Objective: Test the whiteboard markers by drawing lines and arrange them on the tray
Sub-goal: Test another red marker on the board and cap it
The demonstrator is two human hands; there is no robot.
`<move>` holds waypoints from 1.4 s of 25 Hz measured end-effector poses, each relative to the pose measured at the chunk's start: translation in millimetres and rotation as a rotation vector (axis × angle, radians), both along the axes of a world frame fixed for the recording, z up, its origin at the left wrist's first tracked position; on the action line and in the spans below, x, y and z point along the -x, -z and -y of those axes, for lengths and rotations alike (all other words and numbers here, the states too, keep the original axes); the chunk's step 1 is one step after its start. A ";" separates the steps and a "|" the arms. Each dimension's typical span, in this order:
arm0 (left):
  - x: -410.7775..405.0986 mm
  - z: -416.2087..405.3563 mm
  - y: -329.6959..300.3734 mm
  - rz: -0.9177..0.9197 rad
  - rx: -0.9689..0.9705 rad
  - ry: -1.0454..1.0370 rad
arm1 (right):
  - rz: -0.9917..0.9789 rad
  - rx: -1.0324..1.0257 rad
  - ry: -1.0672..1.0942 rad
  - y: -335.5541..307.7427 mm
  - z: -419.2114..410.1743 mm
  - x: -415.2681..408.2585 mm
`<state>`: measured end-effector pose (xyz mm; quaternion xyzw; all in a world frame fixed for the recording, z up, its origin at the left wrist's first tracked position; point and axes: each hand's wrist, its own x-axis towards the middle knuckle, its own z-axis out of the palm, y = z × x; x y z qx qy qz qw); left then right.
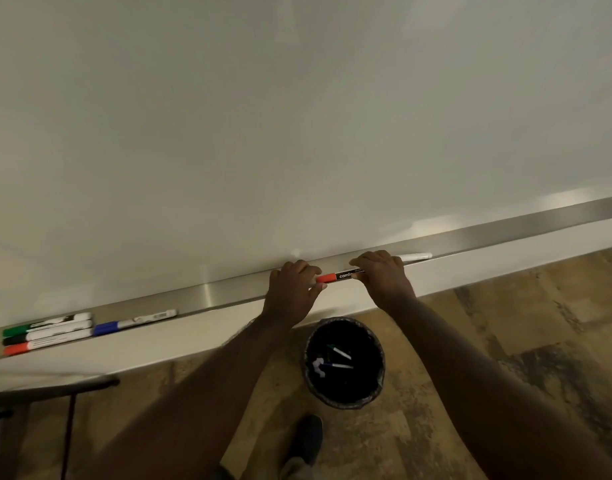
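Two hands hold one red-capped marker (pixel 339 276) level above the tray's (pixel 207 295) front edge: the left hand (pixel 292 287) pinches the cap end, the right hand (pixel 380 273) wraps the barrel. If the cap comes off with a jerk, the marker could slip and drop into the bin (pixel 344 363) directly below, or knock the white marker (pixel 417 257) lying further right on the tray.

An office or classroom: a large glossy white whiteboard (pixel 297 116) fills the upper frame, its long brushed-metal marker tray (pixel 228 292) crossing diagonally, above mottled brown floor (pixel 505 341) with a round black waste bin (pixel 344 363) at lower centre.
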<state>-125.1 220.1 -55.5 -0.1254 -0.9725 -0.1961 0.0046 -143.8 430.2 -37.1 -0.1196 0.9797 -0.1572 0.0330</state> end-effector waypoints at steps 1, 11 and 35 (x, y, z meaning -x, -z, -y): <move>2.7 -4.6 2.3 0.005 0.011 -0.002 | 0.027 -0.023 -0.027 -0.7 -1.8 3.9; 15.3 -24.2 9.5 0.037 0.035 -0.042 | 0.123 -0.089 -0.083 9.1 8.3 15.4; -121.3 189.0 -161.2 0.010 -1.590 -0.328 | 0.532 0.922 -0.397 -139.6 255.8 -95.5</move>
